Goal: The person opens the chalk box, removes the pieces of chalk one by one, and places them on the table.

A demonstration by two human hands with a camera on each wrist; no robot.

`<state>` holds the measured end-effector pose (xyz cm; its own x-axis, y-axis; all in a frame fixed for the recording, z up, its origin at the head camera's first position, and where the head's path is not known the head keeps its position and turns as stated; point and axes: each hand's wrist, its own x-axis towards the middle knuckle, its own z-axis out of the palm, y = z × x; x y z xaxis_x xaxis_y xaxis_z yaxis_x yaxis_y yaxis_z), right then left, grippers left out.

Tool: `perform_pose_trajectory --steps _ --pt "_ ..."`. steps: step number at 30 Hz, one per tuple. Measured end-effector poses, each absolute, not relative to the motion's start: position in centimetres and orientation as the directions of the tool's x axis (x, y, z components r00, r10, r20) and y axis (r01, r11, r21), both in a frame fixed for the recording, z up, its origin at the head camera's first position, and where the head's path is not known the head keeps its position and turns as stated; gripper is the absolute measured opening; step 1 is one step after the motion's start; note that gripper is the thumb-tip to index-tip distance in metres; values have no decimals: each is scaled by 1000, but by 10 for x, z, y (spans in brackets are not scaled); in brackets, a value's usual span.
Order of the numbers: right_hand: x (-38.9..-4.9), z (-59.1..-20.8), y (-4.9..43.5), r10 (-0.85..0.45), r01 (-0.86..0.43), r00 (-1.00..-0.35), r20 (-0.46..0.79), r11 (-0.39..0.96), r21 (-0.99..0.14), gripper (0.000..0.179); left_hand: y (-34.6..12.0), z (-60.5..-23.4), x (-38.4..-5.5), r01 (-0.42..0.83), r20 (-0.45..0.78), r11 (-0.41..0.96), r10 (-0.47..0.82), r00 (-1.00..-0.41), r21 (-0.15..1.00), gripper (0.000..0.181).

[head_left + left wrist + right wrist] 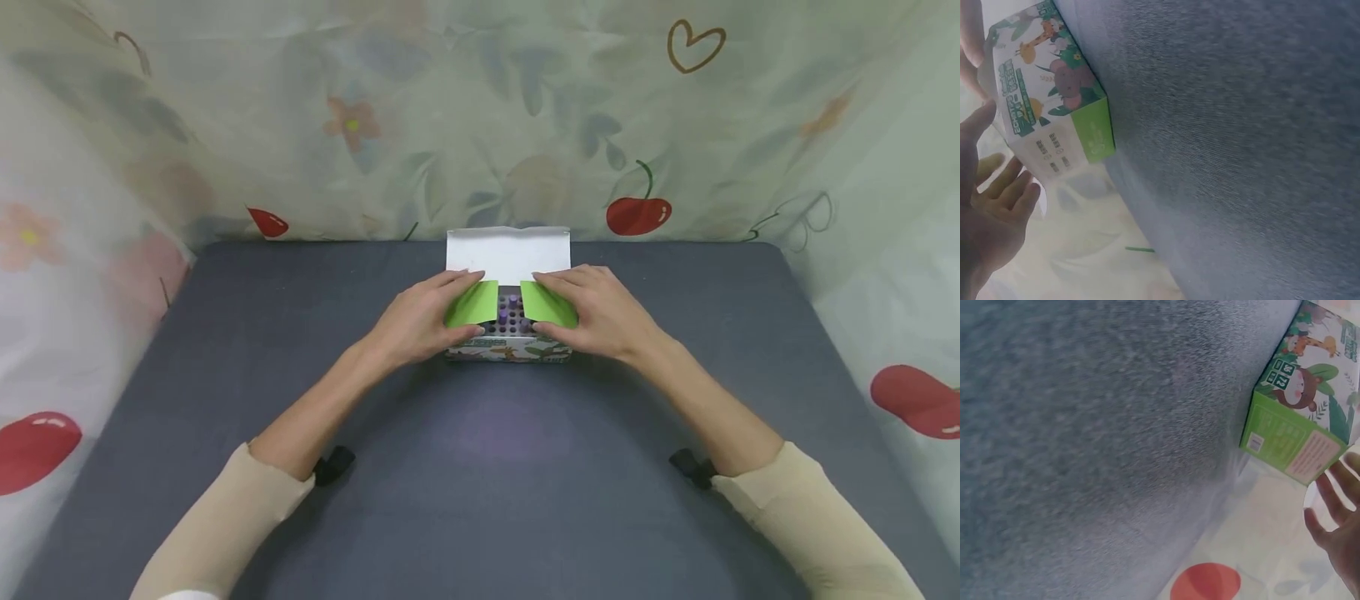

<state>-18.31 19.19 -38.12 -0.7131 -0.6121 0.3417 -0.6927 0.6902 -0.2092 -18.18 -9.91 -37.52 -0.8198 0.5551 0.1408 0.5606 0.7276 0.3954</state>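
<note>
On the dark table stands a small cardboard box (pixel 506 351) printed with cartoon animals, its white lid (pixel 508 252) raised at the back. Two green side flaps, a left flap (pixel 476 305) and a right flap (pixel 548 305), slant inward over the opening. Between them show a grid of holes and a few purple pieces (pixel 513 302) too small to identify. My left hand (pixel 420 321) touches the left flap's side, thumb apart from the fingers. Mirroring it, my right hand (pixel 603 317) touches the right flap's side. Both wrist views show loosely extended fingers beside the box's side panels.
A grey cloth covers the table (pixel 510 500). Behind it and at both sides hangs a patterned curtain (pixel 450 125) with flowers and cherries. Dark straps (pixel 333 465) show at both wrists, near the beige sleeves.
</note>
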Motion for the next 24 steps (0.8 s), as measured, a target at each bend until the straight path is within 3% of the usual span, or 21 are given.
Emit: perform_pose_trajectory --steps 7,16,24 --pt "-184 -382 185 -624 -708 -701 344 666 -235 62 -89 -375 -186 617 190 684 596 -780 388 68" --pt "-186 -377 187 -569 -658 -753 331 669 -346 66 -90 -369 -191 626 195 660 608 -770 415 65" --pt "-187 -379 191 -596 -696 -717 362 592 -405 54 -94 -364 -194 625 194 632 615 -764 458 50"
